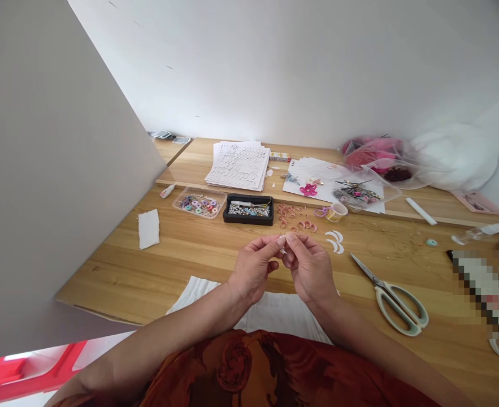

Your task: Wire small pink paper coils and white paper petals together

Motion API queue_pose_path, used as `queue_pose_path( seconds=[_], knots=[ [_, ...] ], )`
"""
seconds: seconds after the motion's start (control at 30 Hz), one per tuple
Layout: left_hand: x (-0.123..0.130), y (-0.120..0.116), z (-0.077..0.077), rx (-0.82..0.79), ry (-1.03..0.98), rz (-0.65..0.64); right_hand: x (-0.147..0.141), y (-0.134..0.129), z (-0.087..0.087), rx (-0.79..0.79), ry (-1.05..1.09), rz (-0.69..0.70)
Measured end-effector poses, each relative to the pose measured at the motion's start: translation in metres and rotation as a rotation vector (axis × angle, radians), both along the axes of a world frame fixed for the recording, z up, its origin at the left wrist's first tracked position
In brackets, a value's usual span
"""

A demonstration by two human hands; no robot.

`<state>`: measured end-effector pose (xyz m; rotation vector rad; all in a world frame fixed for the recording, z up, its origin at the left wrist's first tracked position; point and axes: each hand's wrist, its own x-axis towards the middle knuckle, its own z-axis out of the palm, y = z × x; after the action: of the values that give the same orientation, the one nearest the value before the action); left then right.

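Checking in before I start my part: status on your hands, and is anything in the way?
Left hand and right hand raised, fingertips meeting on small white piece. Curled peach pieces just beyond. Scissors lie to the right, apart from hands.

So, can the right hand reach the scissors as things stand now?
Probably yes: the scissors lie just right of the right hand, nothing between them, though that hand now pinches something small.

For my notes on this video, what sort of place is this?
It looks like a small craft workspace: a wooden desk with scissors, a black tray of beads, and stacked printed paper sheets.
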<state>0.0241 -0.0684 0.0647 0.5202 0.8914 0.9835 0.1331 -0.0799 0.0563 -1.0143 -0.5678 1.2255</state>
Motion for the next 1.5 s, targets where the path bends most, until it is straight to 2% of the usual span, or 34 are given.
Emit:
queue_pose_path(
  seconds=[0.37,0.63,0.83,0.93,1.07,1.27,1.4,1.5],
  knots=[
    [0.004,-0.005,0.001,0.085,-0.062,-0.022,-0.002,-0.003,0.004,0.023,-0.004,-0.018],
    [0.001,-0.001,0.002,0.107,0.071,0.126,-0.002,-0.003,0.004,0.026,-0.008,0.037],
    [-0.004,0.002,0.006,0.182,0.119,0.141,-0.003,-0.004,-0.001,0.042,-0.080,0.063],
    [-0.007,0.004,0.008,0.208,0.146,0.181,-0.001,-0.007,-0.006,0.073,-0.235,0.092],
    [-0.010,0.008,0.009,0.271,0.192,0.223,0.003,-0.014,-0.009,0.172,-0.582,0.107],
    [-0.016,0.009,0.009,0.313,0.189,0.209,0.011,-0.018,0.003,0.450,-1.141,0.017],
    [-0.019,0.008,0.008,0.306,0.177,0.185,0.016,-0.017,0.011,0.636,-1.370,-0.034],
    [-0.021,0.008,0.007,0.318,0.185,0.161,0.021,-0.017,0.019,0.707,-1.508,-0.078]
  ],
)
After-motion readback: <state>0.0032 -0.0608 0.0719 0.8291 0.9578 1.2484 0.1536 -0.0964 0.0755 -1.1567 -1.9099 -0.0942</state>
